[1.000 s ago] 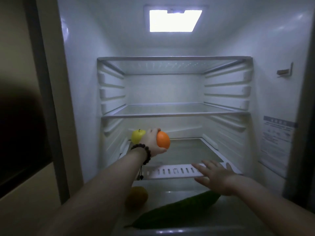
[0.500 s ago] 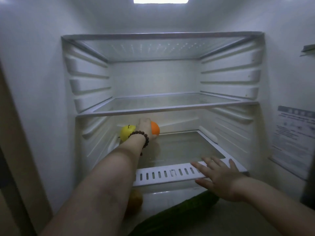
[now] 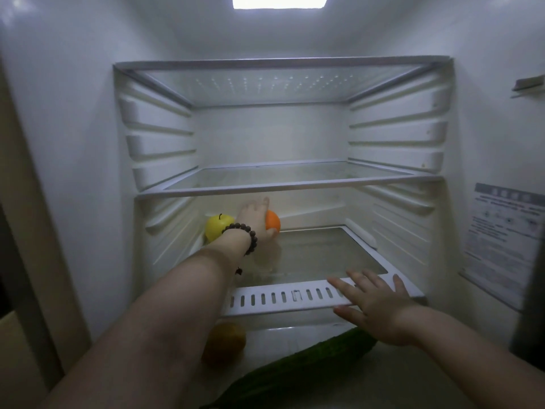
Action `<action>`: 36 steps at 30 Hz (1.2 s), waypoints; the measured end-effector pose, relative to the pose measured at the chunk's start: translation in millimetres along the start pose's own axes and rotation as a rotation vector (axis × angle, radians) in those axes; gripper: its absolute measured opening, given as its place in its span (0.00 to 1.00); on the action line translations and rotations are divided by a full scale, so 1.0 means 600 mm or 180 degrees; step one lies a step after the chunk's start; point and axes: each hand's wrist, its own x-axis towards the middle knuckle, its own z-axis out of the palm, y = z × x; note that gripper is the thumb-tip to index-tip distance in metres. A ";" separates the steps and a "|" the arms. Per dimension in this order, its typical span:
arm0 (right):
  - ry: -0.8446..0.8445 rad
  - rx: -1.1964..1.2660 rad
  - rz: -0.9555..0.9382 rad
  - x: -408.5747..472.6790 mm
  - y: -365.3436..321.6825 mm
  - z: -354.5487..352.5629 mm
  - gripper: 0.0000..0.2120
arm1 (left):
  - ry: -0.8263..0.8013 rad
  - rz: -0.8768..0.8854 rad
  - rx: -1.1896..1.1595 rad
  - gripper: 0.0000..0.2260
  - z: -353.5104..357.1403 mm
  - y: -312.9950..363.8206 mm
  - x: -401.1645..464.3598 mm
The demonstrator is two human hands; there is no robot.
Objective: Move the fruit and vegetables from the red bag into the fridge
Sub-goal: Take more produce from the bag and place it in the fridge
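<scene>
I look into the open fridge. My left hand, with a bead bracelet on the wrist, reaches deep over the lower glass shelf and grips an orange at the back left. A yellow apple sits just left of that hand on the same shelf. My right hand rests with spread fingers on the white slotted front rim of this shelf. Below the shelf lie a dim yellow-orange fruit and a long dark green cucumber. The red bag is out of view.
Two bare glass shelves, the middle shelf and the top shelf, sit above. Ribbed white side walls flank the shelves. A printed label is on the right wall. The fridge lamp glows overhead.
My left hand carried the orange from the shelf's front to the back, beside the yellow apple. My head moved closer to the fridge. My right hand stayed on the shelf rim.
</scene>
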 end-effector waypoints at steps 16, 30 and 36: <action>0.0182 0.0405 0.0047 -0.022 -0.011 -0.017 0.24 | 0.0192 0.0074 -0.0275 0.17 -0.103 0.077 -0.305; 0.1433 0.0947 -0.0049 -0.254 -0.095 -0.029 0.24 | 0.0745 0.0388 0.0010 0.28 -0.120 0.132 -0.527; 0.1847 0.0912 0.0136 -0.395 -0.133 0.030 0.24 | 0.0681 0.0553 -0.0078 0.27 -0.102 0.158 -0.673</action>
